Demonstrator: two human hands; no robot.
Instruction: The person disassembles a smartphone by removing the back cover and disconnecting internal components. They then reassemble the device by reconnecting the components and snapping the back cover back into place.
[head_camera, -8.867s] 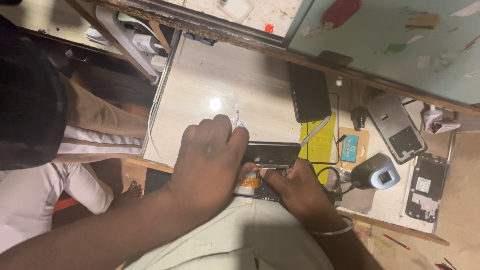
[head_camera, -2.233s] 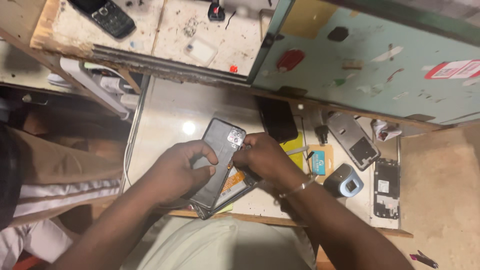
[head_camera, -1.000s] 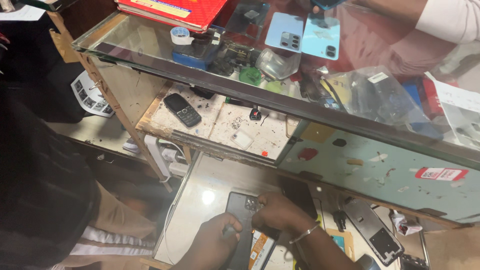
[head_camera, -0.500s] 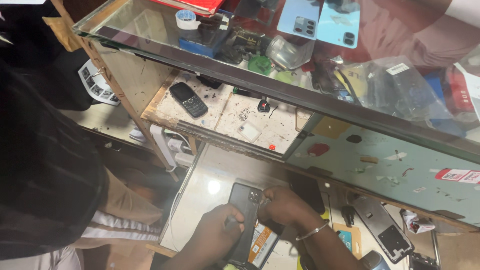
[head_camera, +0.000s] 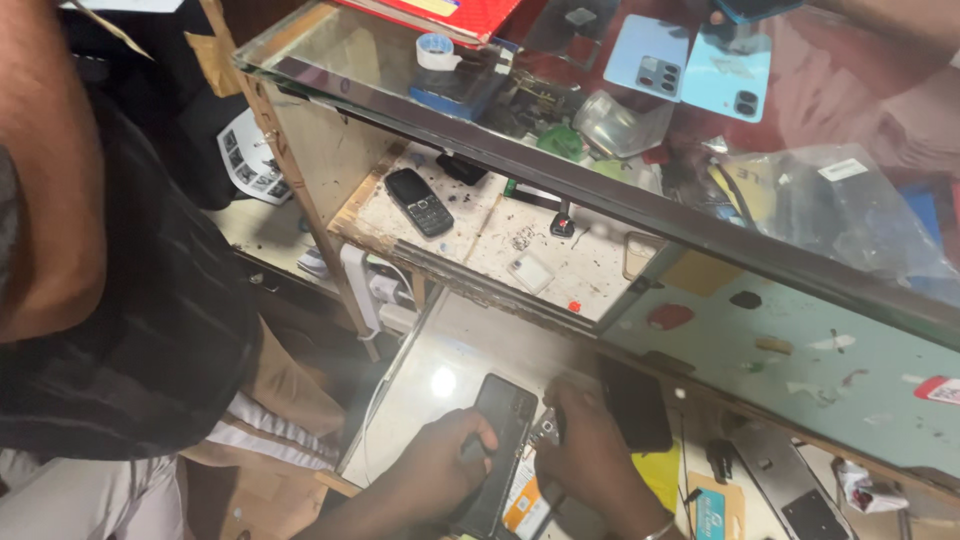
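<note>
The dark smartphone (head_camera: 497, 440) is lying tilted over the pale worktop (head_camera: 440, 350) low in the view, its camera end pointing away from the person, and both hands are working on it. The left hand (head_camera: 435, 475) is closing around the phone's left edge, thumb curling over the back, so it is gripping the phone firmly. The right hand (head_camera: 590, 460) is pressing against the phone's right edge, its fingers curled tight near a small metal tool (head_camera: 545, 432); whether it is actually pinching that tool is impossible to tell. Just right of this grip, a black phone panel (head_camera: 635, 405) is lying flat, and beyond it a yellow card (head_camera: 662, 475). Well above the hands, a keypad phone (head_camera: 420, 201) is resting on a speckled shelf (head_camera: 520, 245) under the glass counter (head_camera: 560, 170).
</note>
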